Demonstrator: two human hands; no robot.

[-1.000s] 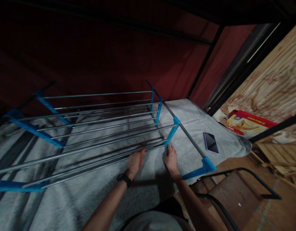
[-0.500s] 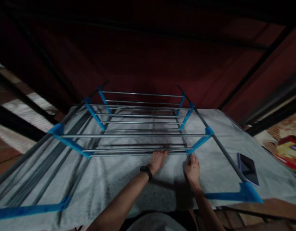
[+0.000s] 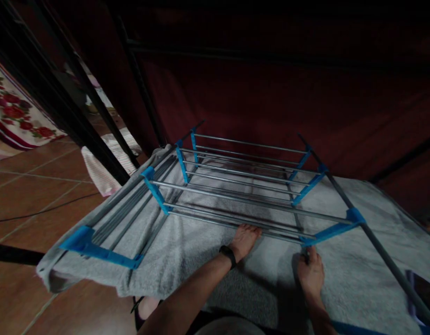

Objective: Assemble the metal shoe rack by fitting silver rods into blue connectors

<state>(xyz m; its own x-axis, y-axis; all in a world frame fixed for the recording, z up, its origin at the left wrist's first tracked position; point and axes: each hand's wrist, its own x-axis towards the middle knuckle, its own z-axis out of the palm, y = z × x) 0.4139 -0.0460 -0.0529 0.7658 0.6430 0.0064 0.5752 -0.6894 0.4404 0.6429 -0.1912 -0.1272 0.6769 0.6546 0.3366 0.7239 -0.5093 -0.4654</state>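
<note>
A rack of grey metal rods and blue plastic end brackets lies across a grey towel-like cloth. My left hand, with a dark band on its wrist, is closed over the front lower rods near their middle. At the front right corner, just below a blue bracket, my right hand has its fingers curled together against the bracket's lower end. Whatever lies between those fingers is hidden or too small to make out. On the left, several grey tubes run side by side behind another blue bracket.
A dark red curtain hangs behind the rack, crossed by black metal bars. A phone-like device rests at the right edge. Tiled floor with a thin cable shows on the left, beside a light cloth and a floral fabric.
My view has swung left, so the rack appears further right and more floor shows. My left hand stays on the front rods, and my right hand stays at the corner bracket.
</note>
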